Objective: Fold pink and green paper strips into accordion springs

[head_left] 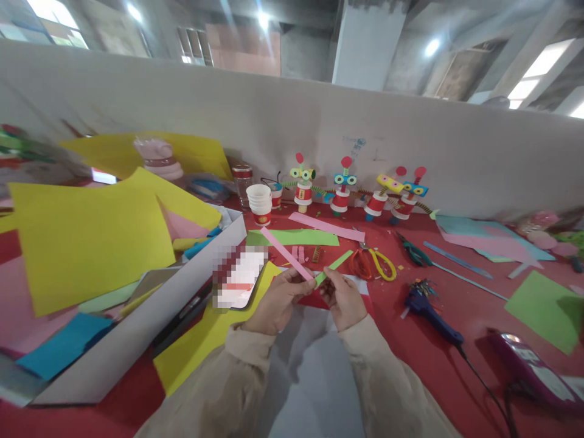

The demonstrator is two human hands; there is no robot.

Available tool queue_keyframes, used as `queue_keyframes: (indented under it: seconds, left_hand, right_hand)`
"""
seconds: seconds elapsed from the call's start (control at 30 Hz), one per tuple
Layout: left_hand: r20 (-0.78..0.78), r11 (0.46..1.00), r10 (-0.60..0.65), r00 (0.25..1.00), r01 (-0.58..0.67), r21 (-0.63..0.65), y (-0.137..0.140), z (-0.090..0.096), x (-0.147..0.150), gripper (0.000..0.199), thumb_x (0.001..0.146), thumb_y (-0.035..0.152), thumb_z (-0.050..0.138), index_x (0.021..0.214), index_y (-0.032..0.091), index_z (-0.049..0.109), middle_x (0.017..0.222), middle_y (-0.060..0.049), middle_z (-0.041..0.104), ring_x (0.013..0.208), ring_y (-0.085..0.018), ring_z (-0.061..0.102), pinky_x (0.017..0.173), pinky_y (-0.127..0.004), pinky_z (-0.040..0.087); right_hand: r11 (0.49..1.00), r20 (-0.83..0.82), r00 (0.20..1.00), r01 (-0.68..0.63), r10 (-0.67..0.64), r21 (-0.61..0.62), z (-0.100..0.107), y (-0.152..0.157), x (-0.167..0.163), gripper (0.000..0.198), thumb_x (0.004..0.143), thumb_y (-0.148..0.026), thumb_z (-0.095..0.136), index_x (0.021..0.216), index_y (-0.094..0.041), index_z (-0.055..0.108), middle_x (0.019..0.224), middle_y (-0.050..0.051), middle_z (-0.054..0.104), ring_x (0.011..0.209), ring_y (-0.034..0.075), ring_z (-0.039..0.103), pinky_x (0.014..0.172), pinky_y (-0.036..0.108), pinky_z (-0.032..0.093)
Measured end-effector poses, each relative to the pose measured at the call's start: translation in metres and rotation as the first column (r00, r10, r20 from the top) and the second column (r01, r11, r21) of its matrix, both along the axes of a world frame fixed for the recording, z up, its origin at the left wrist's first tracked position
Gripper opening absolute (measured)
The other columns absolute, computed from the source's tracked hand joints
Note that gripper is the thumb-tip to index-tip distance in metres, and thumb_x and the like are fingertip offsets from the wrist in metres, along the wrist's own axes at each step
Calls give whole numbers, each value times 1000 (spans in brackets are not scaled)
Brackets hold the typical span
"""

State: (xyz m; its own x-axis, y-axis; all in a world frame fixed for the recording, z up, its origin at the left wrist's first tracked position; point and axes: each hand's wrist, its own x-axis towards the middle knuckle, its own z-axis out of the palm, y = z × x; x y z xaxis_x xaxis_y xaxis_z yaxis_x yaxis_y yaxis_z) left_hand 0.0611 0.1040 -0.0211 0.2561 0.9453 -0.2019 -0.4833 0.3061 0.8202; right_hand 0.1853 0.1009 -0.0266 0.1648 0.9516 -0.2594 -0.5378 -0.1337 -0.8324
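Ends of pink strip (pixel 286 254) and green strip (pixel 339 261) in both hands' (pixel 279 299) (pixel 345 300) pinched fingers (pixel 305 288)

The worn sleeves (pixel 205 386) are long, beige and softly creased.

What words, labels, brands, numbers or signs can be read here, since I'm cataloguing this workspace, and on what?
None reads clearly.
Blue marks on the white partition: too blurred.
Leftmost cup figure, label on front: too small.
Stacked cups, gold emblem: too small.
Phone, screen: partly pixelated, unreadable.
Purple device, pale panel: too blurred.
Pink strip and green strip: no text visible.
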Motion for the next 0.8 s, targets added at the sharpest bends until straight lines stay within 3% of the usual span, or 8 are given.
queue_keyframes:
  seconds: [0.17, 0.3, 0.4, 0.5, 0.6, 0.7, 0.8]
  left_hand:
    - [60, 1000, -24, 998, 25, -9, -1, 3, -1, 14, 58, 15, 75, 66, 13, 64, 61, 1, 60, 55, -7, 52, 57, -19, 41]
    - [85, 996, 85, 993, -82, -38, 0, 4, -1, 13, 60, 14, 74, 67, 13, 64, 66, 0, 62, 60, -7, 55, 59, -18, 43]
    - [105, 991, 132, 986, -130, -22, 2, 1, -1, 14, 60, 15, 74, 70, 13, 65, 67, 0, 62, 61, -8, 55, 61, -19, 44]
    - [121, 992, 126, 985, -128, 12, 3, -5, -1, 13, 60, 15, 74, 68, 13, 65, 63, 1, 60, 62, -9, 55, 63, -20, 44]
    - [109, 991, 130, 986, -131, 4, 3, -8, 1, 13, 59, 16, 74, 67, 13, 64, 63, 1, 60, 60, -9, 54, 61, -20, 43]
    - [109, 993, 121, 987, -122, 2, 0, -5, 4, 12, 61, 18, 73, 63, 13, 63, 58, 2, 57, 55, -8, 50, 55, -20, 40]
    - [132, 993, 110, 985, -115, 27, -3, 1, 7, 13, 60, 18, 73, 60, 13, 61, 54, 3, 54, 52, -9, 49, 53, -22, 40]
  right_hand:
    - [987, 5, 994, 109, -111, 121, 6, 1, 5, 22, 58, -34, 75, 58, -17, 60, 52, -3, 59, 46, 9, 51, 44, 21, 38]
    - [987, 47, 998, -58, 51, 147, 8, -2, 3, 30, 70, -46, 62, 71, -16, 65, 60, 2, 64, 50, 12, 55, 45, 22, 37]
    - [955, 221, 969, -166, 112, 245, 7, -7, -2, 27, 70, -41, 64, 82, -18, 66, 67, 2, 64, 57, 13, 56, 49, 23, 41]
    - [912, 456, 890, -205, 23, 355, 5, -11, -7, 23, 68, -32, 69, 87, -20, 66, 69, 0, 63, 63, 14, 57, 55, 24, 44]
    - [906, 575, 814, -181, -81, 383, 2, -14, -8, 16, 71, -30, 66, 85, -21, 65, 69, 1, 65, 60, 15, 57, 57, 26, 46]
    - [912, 583, 806, -156, -105, 380, 1, -15, -8, 10, 73, -30, 63, 79, -21, 65, 64, 0, 65, 54, 14, 57, 54, 27, 46]
    - [919, 511, 857, -145, -69, 366, 2, -14, -7, 10, 73, -30, 63, 76, -21, 64, 59, -2, 62, 48, 13, 55, 51, 27, 46]
